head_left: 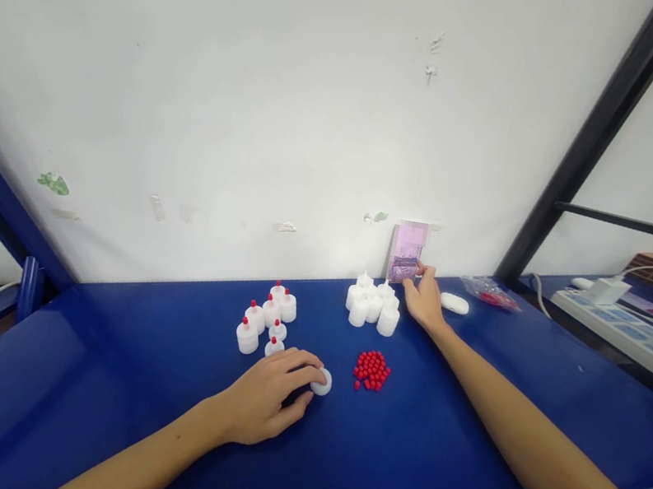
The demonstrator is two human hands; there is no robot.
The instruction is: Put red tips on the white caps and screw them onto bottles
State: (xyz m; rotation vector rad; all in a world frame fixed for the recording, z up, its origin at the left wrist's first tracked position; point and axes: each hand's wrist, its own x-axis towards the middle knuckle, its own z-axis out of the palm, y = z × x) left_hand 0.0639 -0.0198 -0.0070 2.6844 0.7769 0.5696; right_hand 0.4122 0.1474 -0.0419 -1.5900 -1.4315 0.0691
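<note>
Head view: left hand [275, 399] low over the blue table [431, 479], its fingers bent and half spread, one fingertip on a round white piece [321, 382]; thumb near that piece, though I cannot tell whether the hand grips it or only touches it; right hand [425, 301] reaching farther out, fingers and thumb at the lower right corner of a purple patterned packet [406, 250], which stands upright near the white wall [232, 95]; how firmly the fingers close on it I cannot tell.

Just beyond the left hand stand white bottles with red tips [255, 318]; two low white pieces with red tips [277, 330] sit nearer the fingers, the closer one partly hidden by them; between the two forearms lies a loose heap of small red caps [371, 369]; behind the heap, left of the right hand, white bottles without red tips [387, 321] stand close together, some showing pointed nozzles; right of that hand lie a white oval case [454, 303] and a clear plastic bag [490, 292] with red bits inside.
</note>
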